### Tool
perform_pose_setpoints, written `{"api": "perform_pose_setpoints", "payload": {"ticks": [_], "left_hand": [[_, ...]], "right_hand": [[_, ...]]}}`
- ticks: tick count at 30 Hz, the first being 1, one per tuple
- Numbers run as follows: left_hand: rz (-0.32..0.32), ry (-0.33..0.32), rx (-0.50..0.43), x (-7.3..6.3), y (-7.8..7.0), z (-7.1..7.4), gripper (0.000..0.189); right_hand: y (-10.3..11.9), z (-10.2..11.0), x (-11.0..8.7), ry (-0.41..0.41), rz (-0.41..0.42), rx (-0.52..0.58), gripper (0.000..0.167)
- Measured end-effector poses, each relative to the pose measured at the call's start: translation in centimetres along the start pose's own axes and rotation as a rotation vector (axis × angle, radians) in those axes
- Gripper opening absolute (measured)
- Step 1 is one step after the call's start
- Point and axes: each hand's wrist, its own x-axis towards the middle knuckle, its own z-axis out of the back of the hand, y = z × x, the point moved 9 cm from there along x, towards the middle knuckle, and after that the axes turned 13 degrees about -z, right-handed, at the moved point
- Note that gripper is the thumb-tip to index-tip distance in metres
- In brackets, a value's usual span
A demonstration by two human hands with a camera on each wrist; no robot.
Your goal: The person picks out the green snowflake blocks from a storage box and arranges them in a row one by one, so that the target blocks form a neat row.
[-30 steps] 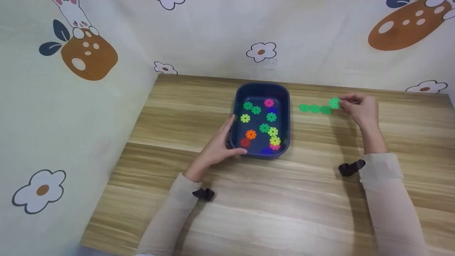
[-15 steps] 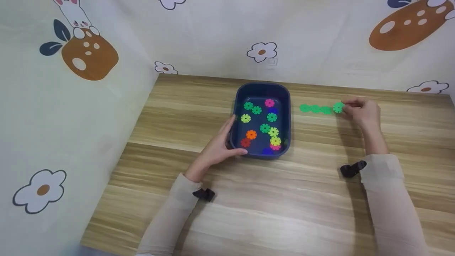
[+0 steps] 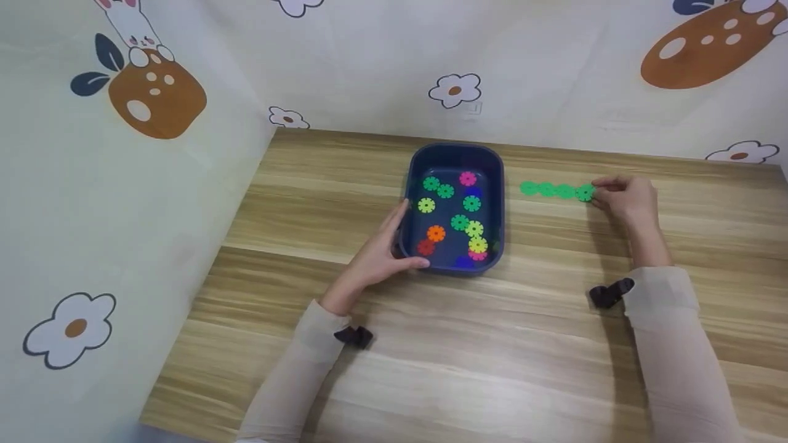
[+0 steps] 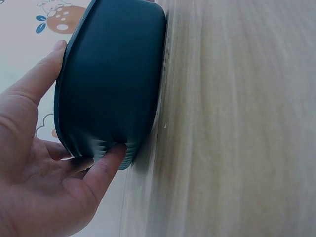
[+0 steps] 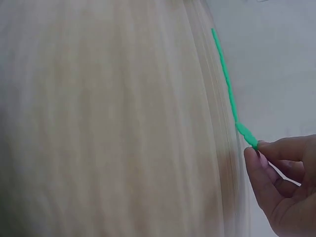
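My right hand [image 3: 631,200] pinches a green notched disc [image 3: 585,193] by its right edge, between thumb and fingers. The disc meets the right end of a row of green interlocking discs [image 3: 547,189] lying on the table. In the right wrist view the pinched disc [image 5: 247,135] tilts against the end of the flat row [image 5: 227,79]. My left hand [image 3: 377,253] holds the near left corner of a dark blue plastic tub [image 3: 454,155], thumb at the near rim and fingers along its side. The left wrist view shows the fingers against the tub's outer wall [image 4: 108,69].
Inside the tub lie several loose discs: green, yellow, pink, blue, a red one [image 3: 425,247] and an orange one [image 3: 436,233]. The wooden table [image 3: 468,357] meets a patterned wall covering [image 3: 369,67] at the back and left.
My right hand has lowered the green disc toward the row, from above and apart to touching its right end. My left hand and the tub stay in place.
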Motion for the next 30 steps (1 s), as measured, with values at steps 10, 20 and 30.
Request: {"api": "perform_pose_setpoints", "payload": {"ticks": [10, 20, 30], "left_hand": [[-0.012, -0.007, -0.021, 0.0, -0.1, 0.0, 0.116], [-0.004, -0.011, -0.016, 0.0, -0.1, 0.0, 0.115], [-0.002, -0.008, -0.007, 0.0, 0.0, 0.0, 0.115]], "right_hand": [[-0.1, 0.5, -0.6, -0.010, 0.000, -0.017, 0.035], [1.0, 1.0, -0.9, -0.044, 0.019, -0.052, 0.036], [2.6, 0.6, -1.7, -0.057, 0.040, -0.027, 0.033]]}}
